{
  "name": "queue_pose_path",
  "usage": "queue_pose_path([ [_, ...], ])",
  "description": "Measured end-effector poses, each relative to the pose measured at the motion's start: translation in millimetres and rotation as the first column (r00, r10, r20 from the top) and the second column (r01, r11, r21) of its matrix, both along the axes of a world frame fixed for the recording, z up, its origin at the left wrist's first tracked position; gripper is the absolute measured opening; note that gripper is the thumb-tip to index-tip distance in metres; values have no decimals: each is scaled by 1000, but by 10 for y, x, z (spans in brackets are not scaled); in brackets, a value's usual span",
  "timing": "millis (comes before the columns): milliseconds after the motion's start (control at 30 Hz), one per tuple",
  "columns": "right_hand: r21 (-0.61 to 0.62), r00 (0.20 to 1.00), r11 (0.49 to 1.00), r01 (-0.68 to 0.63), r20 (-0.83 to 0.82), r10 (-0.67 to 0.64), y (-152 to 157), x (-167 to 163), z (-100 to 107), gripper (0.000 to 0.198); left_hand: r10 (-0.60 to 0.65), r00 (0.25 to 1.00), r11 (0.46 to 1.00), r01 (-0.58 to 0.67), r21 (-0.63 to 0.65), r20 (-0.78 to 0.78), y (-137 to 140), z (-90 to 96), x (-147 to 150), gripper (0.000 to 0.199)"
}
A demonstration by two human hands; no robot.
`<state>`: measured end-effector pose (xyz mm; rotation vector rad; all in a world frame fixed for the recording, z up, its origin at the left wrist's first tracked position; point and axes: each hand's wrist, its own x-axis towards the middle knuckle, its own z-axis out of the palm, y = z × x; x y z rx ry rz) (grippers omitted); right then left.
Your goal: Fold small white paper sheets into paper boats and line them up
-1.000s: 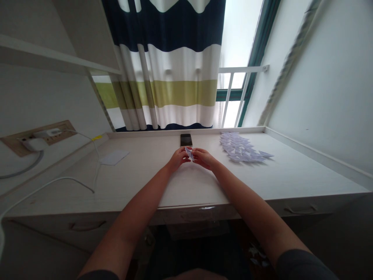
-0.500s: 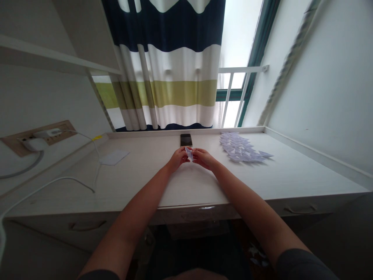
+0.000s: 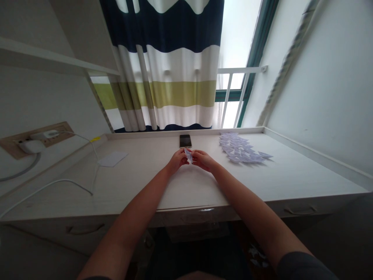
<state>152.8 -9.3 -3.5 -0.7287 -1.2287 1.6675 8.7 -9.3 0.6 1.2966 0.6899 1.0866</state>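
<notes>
Paper (image 3: 188, 155) pinched btwn L hand (image 3: 177, 160) & R hand (image 3: 203, 160)
Both grip it, prob. for steadiness; pile (image 3: 239, 149) apart at R, prob. for room.

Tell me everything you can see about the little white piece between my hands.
The small white piece looks like thin folded paper, with a faint lilac tint and a narrow, pointed upper end. It stands tilted, slanting from upper left to lower right, with the left hand and right hand gripping it from either side. It is just nearer than the phone. Fingers hide some edges, and its exact folds are too small to tell.
</notes>
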Motion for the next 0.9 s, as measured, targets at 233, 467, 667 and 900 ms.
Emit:
queue_pose_path([
  [233, -32, 1000, 999, -11, -18, 10, -23, -4, -21, 17, 30, 1000, 999, -30, -43, -1, -27, -14, 18, 24],
  [467, -61, 999, 998, -21, -43, 18, -20, -10, -55, 16, 37, 999, 996, -36, -81, 11, -42, -21, 28, 23],
  [667, -77, 999, 997, -24, -43, 20, 4, -10, -87, 15, 37, 997, 992, -28, -124, 70, -54, -23, 33, 21],
  [900, -108, 998, 994, -15, -55, 9, -16, -15, -81, 16, 25, 996, 991, -13, -131, 86, -31, -63, 28, 19],
])
